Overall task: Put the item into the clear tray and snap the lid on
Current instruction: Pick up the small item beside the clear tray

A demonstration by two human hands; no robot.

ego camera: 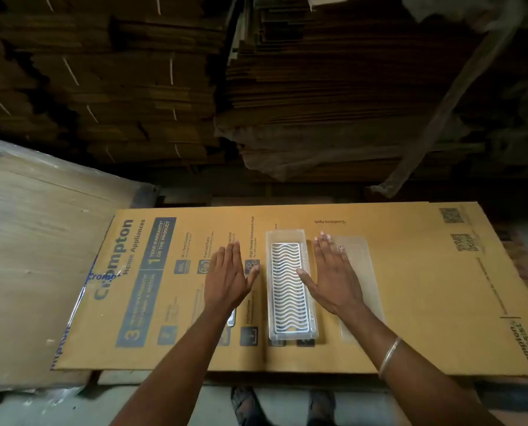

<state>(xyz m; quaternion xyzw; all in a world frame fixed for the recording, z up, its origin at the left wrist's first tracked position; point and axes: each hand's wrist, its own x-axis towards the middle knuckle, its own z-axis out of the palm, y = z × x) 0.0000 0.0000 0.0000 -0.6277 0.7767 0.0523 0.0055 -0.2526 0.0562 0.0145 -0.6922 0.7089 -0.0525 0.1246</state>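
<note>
Hands are hovering flat and wide, fingers spread, holding nothing, one on each side of the clear tray [291, 285]. The left hand [229, 276] is floating just to the tray's left, its thumb reaching toward the tray wall without clearly touching it. The right hand [333, 276] is sitting just to the tray's right, thumb tip lying at the tray's rim, a metal bangle [388, 356] circling that wrist. Between the two hands, the white wavy grille [289, 287] is lying flat inside the tray, filling most of its floor. Under and just beyond the right hand, the clear lid [359, 272] is resting flat on the printed cardboard sheet [425, 287] that is serving as the work surface; the lid is not on the tray. A small shiny object is peeking out beneath the left wrist, too hidden to identify. Beyond the fingertips, stacks of flattened cartons [133, 87] are rising in shadow.
</note>
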